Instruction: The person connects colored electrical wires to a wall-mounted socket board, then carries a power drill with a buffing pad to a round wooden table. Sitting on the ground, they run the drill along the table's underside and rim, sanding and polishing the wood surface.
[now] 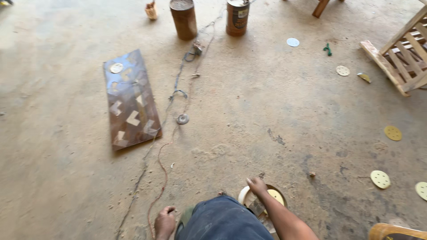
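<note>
The dusty concrete floor (275,106) fills the view, a workshop by the look of it. A slatted wooden frame (402,58) lies at the right edge; a dark inlaid board (131,100) lies flat at left, with 2 rusty tins (209,18) beyond it. A thin cord (167,151) trails down the middle. The person appears to be crouching to gather gear: the right hand (257,186) rests fingers-down on a round sander (262,200) with a yellow disc, just beside the knee, so lifting it calls for a firmer grasp. The left hand (165,222) is curled near the cord; whether it grips I cannot tell. Loose sanding discs (380,179) dot the right.
</note>
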